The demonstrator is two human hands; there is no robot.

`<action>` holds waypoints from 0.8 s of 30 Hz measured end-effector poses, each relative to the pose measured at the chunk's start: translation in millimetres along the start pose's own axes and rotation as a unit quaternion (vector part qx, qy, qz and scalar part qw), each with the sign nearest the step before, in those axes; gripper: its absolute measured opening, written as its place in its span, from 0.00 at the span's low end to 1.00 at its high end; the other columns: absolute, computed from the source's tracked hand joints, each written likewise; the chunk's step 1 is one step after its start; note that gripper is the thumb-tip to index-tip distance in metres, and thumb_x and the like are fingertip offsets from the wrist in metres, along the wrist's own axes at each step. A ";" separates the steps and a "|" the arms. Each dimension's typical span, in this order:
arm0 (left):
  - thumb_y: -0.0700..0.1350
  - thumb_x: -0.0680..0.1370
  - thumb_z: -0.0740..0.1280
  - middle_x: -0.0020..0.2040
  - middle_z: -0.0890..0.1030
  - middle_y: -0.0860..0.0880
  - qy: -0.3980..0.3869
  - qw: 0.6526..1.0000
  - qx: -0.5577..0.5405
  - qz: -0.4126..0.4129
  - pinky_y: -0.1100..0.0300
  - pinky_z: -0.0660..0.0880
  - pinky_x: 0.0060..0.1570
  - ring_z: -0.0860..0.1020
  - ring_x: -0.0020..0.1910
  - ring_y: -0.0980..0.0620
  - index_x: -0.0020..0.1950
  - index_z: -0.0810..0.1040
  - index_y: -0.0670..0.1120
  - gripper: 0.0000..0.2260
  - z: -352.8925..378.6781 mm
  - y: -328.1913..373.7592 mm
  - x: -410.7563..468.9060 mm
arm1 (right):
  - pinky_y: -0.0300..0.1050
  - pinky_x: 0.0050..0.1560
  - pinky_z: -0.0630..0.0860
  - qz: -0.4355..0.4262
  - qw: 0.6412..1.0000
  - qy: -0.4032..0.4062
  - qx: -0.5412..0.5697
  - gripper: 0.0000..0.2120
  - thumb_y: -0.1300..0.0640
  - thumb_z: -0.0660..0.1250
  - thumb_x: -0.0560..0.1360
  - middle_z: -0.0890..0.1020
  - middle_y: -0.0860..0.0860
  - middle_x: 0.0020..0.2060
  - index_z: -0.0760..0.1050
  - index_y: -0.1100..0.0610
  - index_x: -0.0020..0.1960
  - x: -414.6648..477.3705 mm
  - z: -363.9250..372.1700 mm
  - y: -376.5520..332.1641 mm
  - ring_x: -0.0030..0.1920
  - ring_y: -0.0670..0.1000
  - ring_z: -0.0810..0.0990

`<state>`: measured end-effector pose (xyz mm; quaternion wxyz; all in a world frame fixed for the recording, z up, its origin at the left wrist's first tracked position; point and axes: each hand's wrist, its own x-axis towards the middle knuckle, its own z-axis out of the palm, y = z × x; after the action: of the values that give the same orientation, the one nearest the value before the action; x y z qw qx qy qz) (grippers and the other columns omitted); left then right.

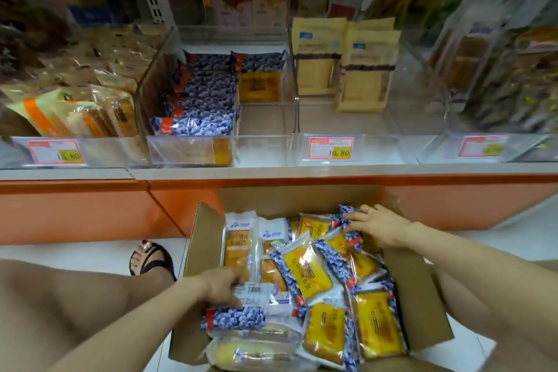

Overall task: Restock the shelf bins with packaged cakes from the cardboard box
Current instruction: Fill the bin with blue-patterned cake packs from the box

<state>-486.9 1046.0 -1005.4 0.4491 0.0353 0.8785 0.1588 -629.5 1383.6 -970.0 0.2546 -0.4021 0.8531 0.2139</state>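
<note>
Reaching down into the cardboard box (418, 287), both hands work among the packaged cakes; far above and beyond either grip runs the shelf (271, 170), its clear bins (265, 148) in a row. The bin straight ahead, well beyond the left hand (222, 285), holds a stack of blueberry-print cakes (199, 100) on its left side, while its right front stands bare. Next right sit tan bags (367, 66), well apart from the right hand (376, 228), with a price tag (331, 148) at the bin front below them.

The box lies on the floor (90, 251) under both hands, flaps open, heaped with yellow cakes in blue-printed wrappers (308, 272) between the two grips and white-wrapped cakes (238, 244) just beyond the left one.

The left grip is curled, fingers pressing a white wrapper with a barcode (255, 296); whether it truly clasps it I cannot tell. A blueberry-print pack (232, 318) lies just nearer than that grip. The right grip lies spread and flat on the far-right packs, fingers touching a blue wrapper edge (344, 217), clasping nothing that shows.

A sandalled foot (151, 257) rests left of the box, beside the left forearm.
</note>
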 end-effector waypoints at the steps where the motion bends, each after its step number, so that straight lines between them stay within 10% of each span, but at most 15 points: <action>1: 0.51 0.74 0.69 0.62 0.74 0.47 -0.004 1.000 -0.001 0.003 0.58 0.69 0.56 0.73 0.59 0.49 0.66 0.67 0.47 0.23 1.3 0.4 -0.1 | 0.52 0.71 0.55 -0.014 0.999 -0.005 -0.034 0.30 0.63 0.59 0.77 0.51 0.46 0.77 0.57 0.46 0.75 5.7 0.8 -0.7 0.75 0.54 0.52; 12: 0.54 0.66 0.76 0.73 0.61 0.46 -0.029 0.994 0.098 0.032 0.50 0.59 0.70 0.61 0.71 0.45 0.75 0.54 0.49 0.45 11.8 -3.9 -2.6 | 0.55 0.75 0.44 -0.079 0.984 -0.002 -0.160 0.19 0.60 0.55 0.80 0.68 0.55 0.69 0.67 0.52 0.71 18.4 -10.9 2.8 0.72 0.56 0.61; 18: 0.48 0.71 0.72 0.62 0.73 0.46 -0.054 0.998 0.019 0.026 0.57 0.71 0.54 0.74 0.57 0.47 0.66 0.59 0.49 0.30 6.5 4.1 -3.8 | 0.53 0.76 0.40 -0.079 0.994 0.020 -0.077 0.18 0.58 0.60 0.75 0.77 0.47 0.59 0.73 0.47 0.64 8.8 -38.8 -2.4 0.66 0.49 0.68; 21: 0.48 0.74 0.68 0.57 0.76 0.45 -0.023 0.999 -0.039 0.019 0.57 0.72 0.50 0.74 0.50 0.49 0.67 0.62 0.48 0.25 -1.1 3.4 -2.0 | 0.51 0.74 0.50 -0.061 0.998 0.001 -0.001 0.18 0.49 0.65 0.75 0.78 0.46 0.60 0.73 0.46 0.65 9.4 -47.3 -6.5 0.65 0.49 0.71; 24: 0.46 0.75 0.65 0.56 0.78 0.42 0.075 0.997 0.017 0.022 0.56 0.72 0.48 0.76 0.52 0.45 0.72 0.58 0.44 0.27 -0.8 3.3 2.1 | 0.45 0.53 0.68 -0.019 0.988 0.000 0.153 0.21 0.44 0.69 0.72 0.79 0.47 0.53 0.73 0.48 0.63 9.1 -53.4 -11.3 0.55 0.50 0.75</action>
<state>-489.1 1049.3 -1005.6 0.3782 0.0500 0.9112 0.1555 -639.6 1341.4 -935.8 0.3175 -0.3748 0.8677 0.0764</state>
